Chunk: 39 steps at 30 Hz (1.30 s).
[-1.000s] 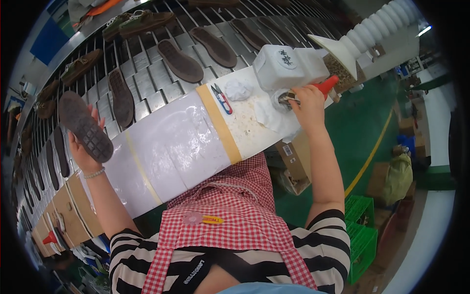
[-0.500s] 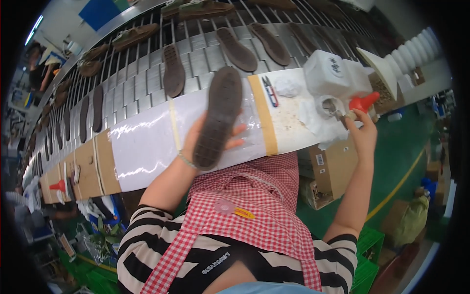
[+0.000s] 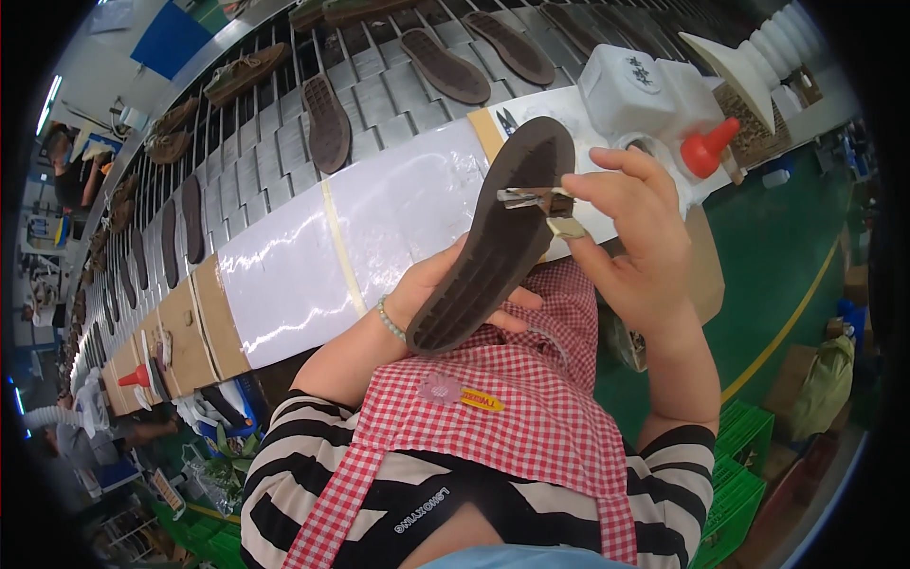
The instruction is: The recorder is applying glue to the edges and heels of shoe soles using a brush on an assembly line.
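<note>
A dark brown shoe sole [image 3: 488, 254] lies tilted across my left hand [image 3: 424, 287], which supports it from underneath; its fingers show past the sole's right edge. Between thumb and fingers, my right hand [image 3: 649, 247] pinches a small metal clip-like tool [image 3: 519, 197] with a brownish piece and a pale pad at its grip. The tool's tip is over the upper half of the sole; whether it touches, I cannot tell. Behind the right hand, the round white container [image 3: 649, 147] is partly hidden. Red-handled snips [image 3: 506, 120] are mostly covered by the sole.
A slatted metal conveyor [image 3: 379, 109] carries several soles and shoes beyond the white-covered board [image 3: 284, 270]. White plastic jugs [image 3: 616, 90], a red nozzle cap [image 3: 706, 150] and a ribbed white duct [image 3: 773, 47] stand at right. Green crates [image 3: 735, 484] sit on the floor.
My right hand has come left from the round container to the sole, bringing the clip-like tool. The sole has moved right and tilted further, with my left hand beneath it.
</note>
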Each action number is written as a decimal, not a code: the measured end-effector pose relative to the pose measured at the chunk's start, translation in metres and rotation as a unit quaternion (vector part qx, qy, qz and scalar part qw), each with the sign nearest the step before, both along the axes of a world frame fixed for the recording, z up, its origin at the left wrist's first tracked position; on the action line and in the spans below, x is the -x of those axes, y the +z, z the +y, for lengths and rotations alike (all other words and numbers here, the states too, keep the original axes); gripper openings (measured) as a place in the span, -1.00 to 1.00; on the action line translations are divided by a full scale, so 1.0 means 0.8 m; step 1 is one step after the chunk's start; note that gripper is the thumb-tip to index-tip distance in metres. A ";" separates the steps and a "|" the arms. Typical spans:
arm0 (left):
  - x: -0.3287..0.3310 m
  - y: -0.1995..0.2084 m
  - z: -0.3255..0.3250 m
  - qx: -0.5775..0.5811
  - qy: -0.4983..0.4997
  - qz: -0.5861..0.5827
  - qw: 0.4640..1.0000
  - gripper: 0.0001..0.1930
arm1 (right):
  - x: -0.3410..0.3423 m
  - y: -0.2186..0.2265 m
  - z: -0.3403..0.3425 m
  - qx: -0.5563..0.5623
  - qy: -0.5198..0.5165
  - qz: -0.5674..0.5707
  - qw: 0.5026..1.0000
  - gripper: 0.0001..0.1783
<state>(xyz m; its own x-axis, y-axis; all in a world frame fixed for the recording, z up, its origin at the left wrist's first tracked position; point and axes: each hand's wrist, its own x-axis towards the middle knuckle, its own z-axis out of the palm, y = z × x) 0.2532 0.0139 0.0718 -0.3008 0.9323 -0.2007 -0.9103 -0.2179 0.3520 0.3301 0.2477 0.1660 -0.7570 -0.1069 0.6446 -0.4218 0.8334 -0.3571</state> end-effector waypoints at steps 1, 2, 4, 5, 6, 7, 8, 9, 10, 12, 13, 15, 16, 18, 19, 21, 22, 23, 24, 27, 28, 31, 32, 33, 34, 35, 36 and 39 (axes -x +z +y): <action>-0.001 0.002 0.000 0.001 -0.004 0.003 1.000 -0.40 | 0.003 -0.003 -0.002 -0.007 0.005 0.009 1.000 -0.46; -0.002 0.002 0.000 0.003 -0.008 0.006 1.000 -0.39 | 0.005 -0.005 -0.004 -0.005 0.006 0.008 1.000 -0.46; -0.005 0.000 -0.001 -0.004 -0.009 0.009 1.000 -0.39 | 0.007 -0.006 -0.006 -0.031 0.005 0.028 0.999 -0.46; -0.005 0.000 -0.002 -0.013 -0.013 0.013 1.000 -0.39 | 0.008 -0.007 -0.006 -0.030 0.007 0.026 0.999 -0.46; -0.005 0.000 -0.002 -0.012 -0.011 0.011 1.000 -0.39 | 0.008 -0.007 -0.006 -0.036 0.016 0.023 0.999 -0.47; -0.005 0.001 -0.002 -0.011 -0.014 0.016 1.000 -0.38 | 0.009 -0.007 -0.007 -0.042 0.025 0.020 0.999 -0.47; -0.005 0.002 -0.001 -0.009 -0.016 0.020 1.000 -0.38 | 0.007 -0.007 -0.009 -0.041 0.027 0.018 0.999 -0.47; -0.004 0.005 0.000 -0.008 -0.014 0.019 1.000 -0.38 | 0.005 -0.007 -0.012 -0.038 0.041 0.009 0.998 -0.48; -0.003 0.011 0.002 -0.006 -0.005 0.026 1.000 -0.38 | 0.003 -0.008 -0.015 -0.035 0.055 -0.001 0.998 -0.49; -0.004 0.024 0.005 -0.002 0.006 0.032 0.999 -0.39 | -0.001 -0.010 -0.022 -0.030 0.061 -0.011 0.998 -0.50; -0.005 0.031 0.007 0.018 0.027 0.031 0.999 -0.40 | -0.003 -0.011 -0.026 -0.026 0.065 -0.020 0.997 -0.50; -0.005 0.031 0.009 0.039 0.050 0.031 0.998 -0.42 | -0.007 -0.016 -0.033 -0.020 0.066 -0.024 0.997 -0.50; -0.004 0.025 0.011 0.043 0.076 -0.003 0.996 -0.45 | -0.008 -0.018 -0.037 -0.014 0.066 -0.028 0.997 -0.50; -0.004 0.023 0.018 0.048 0.104 -0.037 0.993 -0.49 | -0.010 -0.020 -0.044 -0.011 0.072 -0.032 0.997 -0.50; -0.004 0.026 0.023 0.052 0.125 -0.028 0.990 -0.51 | -0.011 -0.021 -0.047 -0.009 0.075 -0.036 0.997 -0.51; -0.002 0.025 0.029 0.057 0.148 -0.017 0.987 -0.53 | -0.014 -0.025 -0.052 -0.003 0.081 -0.042 0.996 -0.51; 0.001 0.023 0.031 0.043 0.150 -0.017 0.988 -0.53 | -0.014 -0.027 -0.055 0.002 0.086 -0.049 0.995 -0.51; 0.004 0.021 0.033 0.029 0.151 -0.018 0.988 -0.54 | -0.014 -0.028 -0.057 0.005 0.088 -0.047 0.995 -0.51; 0.007 0.014 0.033 0.031 0.154 -0.018 0.987 -0.54 | -0.015 -0.029 -0.059 0.009 0.095 -0.049 0.994 -0.52; 0.016 -0.002 0.033 -0.038 0.156 -0.044 0.986 -0.54 | -0.014 -0.034 -0.064 0.021 0.117 -0.050 0.992 -0.56; 0.017 -0.001 0.034 -0.083 0.138 -0.063 0.985 -0.54 | -0.015 -0.036 -0.066 0.026 0.127 -0.050 0.990 -0.58; 0.017 0.006 0.043 -0.076 0.139 -0.089 0.983 -0.54 | -0.016 -0.036 -0.069 0.014 0.136 -0.048 0.990 -0.62; 0.017 0.010 0.045 -0.026 0.155 -0.095 0.983 -0.54 | -0.016 -0.035 -0.070 0.016 0.137 -0.049 0.989 -0.62; 0.016 0.013 0.045 -0.024 0.155 -0.097 0.983 -0.54 | -0.016 -0.033 -0.070 0.015 0.146 -0.057 0.987 -0.65; 0.015 0.016 0.046 -0.020 0.153 -0.106 0.982 -0.55 | -0.017 -0.032 -0.070 0.014 0.156 -0.065 0.986 -0.67; 0.014 0.016 0.046 -0.016 0.149 -0.115 0.982 -0.55 | -0.017 -0.033 -0.069 0.015 0.156 -0.066 0.985 -0.67; 0.014 0.010 0.045 -0.016 0.150 -0.116 0.982 -0.55 | -0.018 -0.032 -0.068 0.001 0.163 -0.069 0.984 -0.70; 0.020 -0.018 0.038 -0.006 0.134 -0.094 0.986 -0.54 | -0.019 -0.027 -0.066 -0.025 0.176 -0.078 0.981 -0.74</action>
<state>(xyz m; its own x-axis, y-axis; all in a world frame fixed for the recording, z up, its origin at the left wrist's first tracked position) 0.2376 0.0446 0.0573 -0.4952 0.8269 -0.2667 -0.8685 -0.4628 0.1777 0.3452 0.1945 0.1442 -0.7566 -0.4078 0.5112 -0.6300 0.6639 -0.4028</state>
